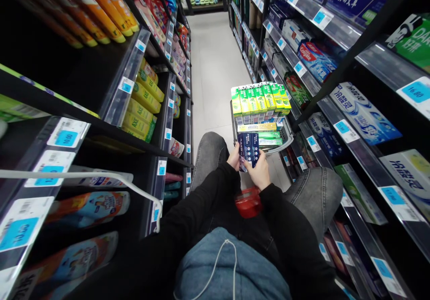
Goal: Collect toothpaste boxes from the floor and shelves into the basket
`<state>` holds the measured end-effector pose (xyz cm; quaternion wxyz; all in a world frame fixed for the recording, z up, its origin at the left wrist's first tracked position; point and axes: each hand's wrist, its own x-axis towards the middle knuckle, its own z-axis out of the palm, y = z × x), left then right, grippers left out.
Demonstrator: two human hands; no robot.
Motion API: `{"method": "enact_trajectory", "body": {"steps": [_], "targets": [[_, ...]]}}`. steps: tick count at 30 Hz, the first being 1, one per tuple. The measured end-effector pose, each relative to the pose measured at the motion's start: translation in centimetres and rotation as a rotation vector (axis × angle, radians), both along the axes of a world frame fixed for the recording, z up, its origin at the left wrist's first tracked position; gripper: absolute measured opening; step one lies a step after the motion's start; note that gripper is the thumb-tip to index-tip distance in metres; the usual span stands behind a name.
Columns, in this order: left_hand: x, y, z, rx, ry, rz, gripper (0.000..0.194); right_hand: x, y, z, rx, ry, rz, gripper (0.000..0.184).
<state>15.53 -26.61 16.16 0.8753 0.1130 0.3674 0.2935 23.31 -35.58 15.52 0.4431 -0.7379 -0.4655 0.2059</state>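
My left hand (234, 157) and my right hand (260, 173) together grip a stack of dark blue toothpaste boxes (248, 149), fingers wrapped round its two sides. The stack is held over my knees, just in front of a grey shopping basket (287, 137). That basket is packed with green and yellow toothpaste boxes (260, 98) standing upright, plus flat green boxes (269, 138) below them. A red object (248, 201) sits under my wrists between my legs.
I crouch in a narrow shop aisle with pale floor (215, 67) running ahead. Black shelves on the right (356, 112) hold toothpaste cartons; shelves on the left (141, 98) hold yellow packs and orange bottles. A white cable (101, 177) crosses the left.
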Motion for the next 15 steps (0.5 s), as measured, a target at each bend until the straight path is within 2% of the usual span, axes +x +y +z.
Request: {"method": "enact_trajectory", "body": {"steps": [5, 10, 15], "targets": [[0.0, 0.0, -0.4, 0.038, 0.06, -0.001, 0.062, -0.3, -0.1, 0.2, -0.036, -0.043, 0.006, 0.078], [-0.3, 0.1, -0.9, 0.072, -0.012, -0.068, 0.065, -0.8, -0.2, 0.2, -0.041, -0.064, 0.002, 0.089], [-0.7, 0.3, -1.2, 0.137, -0.076, -0.113, 0.059, -0.4, 0.2, -1.2, -0.058, 0.106, 0.02, 0.079]]}}
